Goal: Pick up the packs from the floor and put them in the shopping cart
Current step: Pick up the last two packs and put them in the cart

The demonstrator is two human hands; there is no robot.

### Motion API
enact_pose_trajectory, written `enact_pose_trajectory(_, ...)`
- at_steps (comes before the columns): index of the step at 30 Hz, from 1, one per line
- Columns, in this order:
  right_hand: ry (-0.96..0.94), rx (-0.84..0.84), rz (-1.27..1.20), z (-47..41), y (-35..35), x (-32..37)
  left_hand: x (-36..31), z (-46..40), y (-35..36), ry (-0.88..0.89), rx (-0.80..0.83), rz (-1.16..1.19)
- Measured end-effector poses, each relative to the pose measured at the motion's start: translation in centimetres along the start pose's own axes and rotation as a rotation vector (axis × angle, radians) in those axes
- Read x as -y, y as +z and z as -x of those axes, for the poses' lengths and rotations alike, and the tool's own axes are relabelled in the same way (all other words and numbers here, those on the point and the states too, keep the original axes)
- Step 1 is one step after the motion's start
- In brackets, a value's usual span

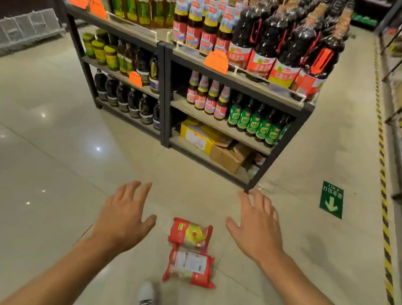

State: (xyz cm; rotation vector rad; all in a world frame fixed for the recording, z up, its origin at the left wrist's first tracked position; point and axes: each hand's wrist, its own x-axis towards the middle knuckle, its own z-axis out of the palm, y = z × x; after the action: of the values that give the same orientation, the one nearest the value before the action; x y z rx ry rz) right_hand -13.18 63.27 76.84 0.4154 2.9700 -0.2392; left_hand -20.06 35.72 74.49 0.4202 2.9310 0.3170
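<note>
I'm looking down a shop aisle with a pale tiled floor [38, 154], where a dark shelf rack [166, 100] of sauce bottles stands ahead and a green arrow sign [332, 199] is stuck to the tiles on the right. Both my hands are spread wide and grasp nothing, the left hand [124, 215] and right hand [256, 226] hovering either side of the packs. Two red packs (touching end to end) lie on the floor between them, the far pack [190, 233] above the near pack [190, 268], just ahead of my shoe [146, 297].

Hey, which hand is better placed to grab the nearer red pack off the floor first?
Probably the right hand, narrowly. Both hands are open and empty above the floor, but the nearer pack lies slightly right of centre, closer to the right arm's line. The left hand better suits the farther pack.
</note>
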Motion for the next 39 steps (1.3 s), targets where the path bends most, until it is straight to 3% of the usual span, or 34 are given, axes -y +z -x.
enact_pose_trajectory(6,0.136,0.067,-0.079,-8.5,6.6,-0.4,0.3,-13.0,6.0,0.137,0.144,-0.033)
enact_pose_trajectory(12,0.314,0.082,-0.188,-11.9,6.1,-2.7,-4.9,-21.3,4.8,0.302,0.212,-0.092)
enact_pose_trajectory(20,0.548,-0.072,-0.232,-15.9,2.1,-7.1,-15.0,-30.9,3.0,0.612,0.198,-0.125)
enact_pose_trajectory(25,0.798,-0.145,-0.257,-18.7,3.5,-6.8,-18.4,-37.0,5.7,0.846,0.268,-0.140)
enact_pose_trajectory(33,1.165,-0.161,-0.312,-18.9,16.5,-2.8,-17.1,-40.7,18.5,1.146,0.425,-0.186)
enact_pose_trajectory(39,1.335,-0.164,-0.420,-17.1,37.2,-1.6,-11.5,-40.8,37.1,1.206,0.592,-0.119)
